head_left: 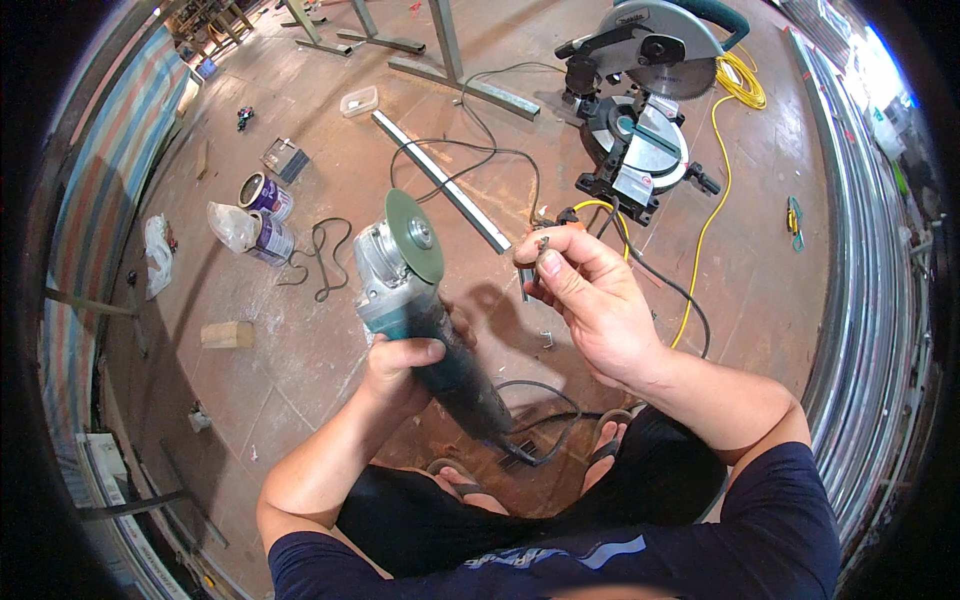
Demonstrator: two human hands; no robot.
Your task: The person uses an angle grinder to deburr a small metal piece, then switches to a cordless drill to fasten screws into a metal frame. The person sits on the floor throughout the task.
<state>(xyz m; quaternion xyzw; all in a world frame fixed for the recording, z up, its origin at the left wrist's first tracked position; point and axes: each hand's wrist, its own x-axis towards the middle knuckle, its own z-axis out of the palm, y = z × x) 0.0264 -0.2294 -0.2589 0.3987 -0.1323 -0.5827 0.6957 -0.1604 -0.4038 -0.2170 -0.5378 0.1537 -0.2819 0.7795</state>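
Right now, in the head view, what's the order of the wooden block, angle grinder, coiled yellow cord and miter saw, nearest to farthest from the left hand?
From the left hand:
1. Angle grinder: held in it.
2. Wooden block: on the floor, left.
3. Miter saw: ahead, right.
4. Coiled yellow cord: right of the saw.

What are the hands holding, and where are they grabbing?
Left hand: an angle grinder, around its body behind the disc. Right hand: a small dark piece; which part is pinched can't be told.
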